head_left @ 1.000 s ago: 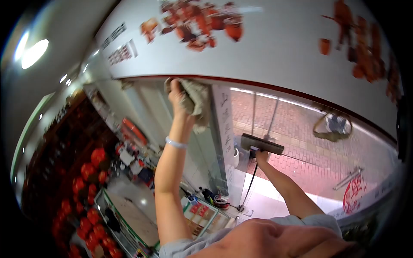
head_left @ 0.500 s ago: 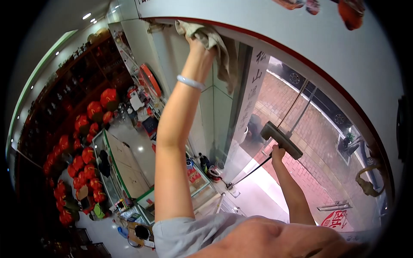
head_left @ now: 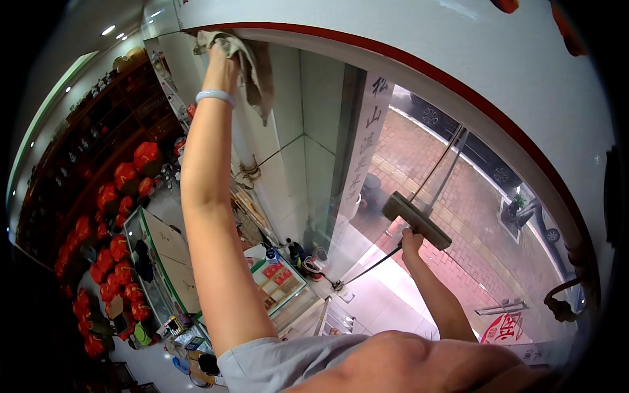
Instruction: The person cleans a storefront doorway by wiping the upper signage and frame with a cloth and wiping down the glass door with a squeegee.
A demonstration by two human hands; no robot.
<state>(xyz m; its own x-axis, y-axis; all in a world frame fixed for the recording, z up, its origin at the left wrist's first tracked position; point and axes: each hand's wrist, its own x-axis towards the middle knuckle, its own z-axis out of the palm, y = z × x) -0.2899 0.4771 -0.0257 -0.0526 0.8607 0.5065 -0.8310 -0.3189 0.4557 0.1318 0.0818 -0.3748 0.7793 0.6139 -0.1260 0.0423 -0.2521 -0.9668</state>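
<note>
My left hand (head_left: 225,57) is raised high and closed on a crumpled beige cloth (head_left: 257,78), which hangs down beside the wrist. The cloth lies against the top of the pale wall panel, just under the red-edged header; folds hide some of the fingers. My right hand (head_left: 413,242) is lower, in front of the glass, with its fingers closed around a thin dark rod (head_left: 370,265) at a grey rectangular block (head_left: 419,221). From the block, a thin line continues up to the right along the glass. What kind of tool this is, I cannot tell.
Glass panes (head_left: 400,150) at the right face a brick pavement and parked cars. A door handle (head_left: 501,306) is at the lower right. Below left stand glass display cases (head_left: 160,255), red-covered jars (head_left: 108,255) and dark shelves (head_left: 98,131). Part of a ladder (head_left: 334,321) shows below.
The view has shifted, and my left hand with the cloth now appears farther left along the top of the wall panel. My right hand keeps its place at the grey block.
</note>
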